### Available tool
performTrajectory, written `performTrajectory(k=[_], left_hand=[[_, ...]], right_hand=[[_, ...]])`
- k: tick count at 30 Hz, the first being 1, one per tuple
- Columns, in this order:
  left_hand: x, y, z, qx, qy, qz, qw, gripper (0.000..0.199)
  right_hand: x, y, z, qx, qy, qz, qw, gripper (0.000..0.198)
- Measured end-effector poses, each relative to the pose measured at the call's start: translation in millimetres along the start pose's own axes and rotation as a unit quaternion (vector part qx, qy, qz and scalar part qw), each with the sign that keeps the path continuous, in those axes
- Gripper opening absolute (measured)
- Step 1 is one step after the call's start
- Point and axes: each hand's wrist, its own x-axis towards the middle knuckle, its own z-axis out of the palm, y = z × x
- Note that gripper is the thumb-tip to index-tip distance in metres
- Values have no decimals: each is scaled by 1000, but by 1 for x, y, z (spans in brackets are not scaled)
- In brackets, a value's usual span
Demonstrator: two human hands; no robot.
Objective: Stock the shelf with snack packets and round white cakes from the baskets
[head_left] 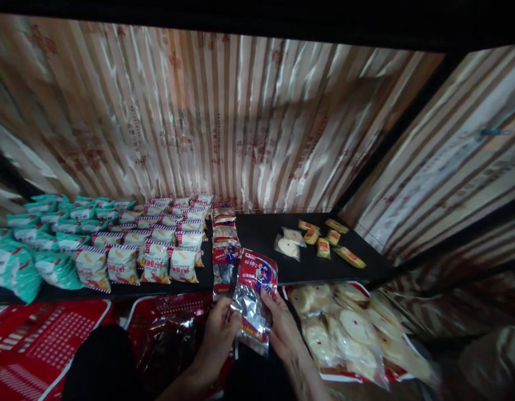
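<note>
Nearest the wearer, two dark-clothed knees (101, 362) rose among perforated red plastic baskets (73, 334), the right-hand one heaped with flat, pale round pieces in clear bags (357, 328). Above them, the left hand (219, 331) pinched the lower left edge of a red-and-silver foil packet (257, 275), while the right hand (280, 323) grasped its right edge, thumb across the printed front; the grip was thus closed on it from both sides. The packet was held tilted at the shelf's front edge; whether it touched the shelf could not be told. The step in hand appeared to be two-handed handling of this one packet, and the next move would call for supporting its limp lower end and minding the similar red packets (226, 267) lined up just beside it. Farther in, the black shelf (257, 231) bore white-and-orange snack bags (155, 262), teal bags (57, 270) at far left, and, to the right, clear-wrapped white rounds (287, 248) near small yellow packs (324, 249). Behind hung a brown-and-white striped curtain (240, 122).
</note>
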Motion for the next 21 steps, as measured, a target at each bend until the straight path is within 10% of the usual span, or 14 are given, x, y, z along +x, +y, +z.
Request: performTrajectory(k=[13, 21], left_hand=[[60, -15, 8, -13, 49, 13, 999, 40], [97, 16, 12, -1, 72, 59, 996, 34]], right_hand=[[20, -6, -1, -65, -77, 8, 995, 35], [66, -22, 21, -124, -94, -63, 986, 50]])
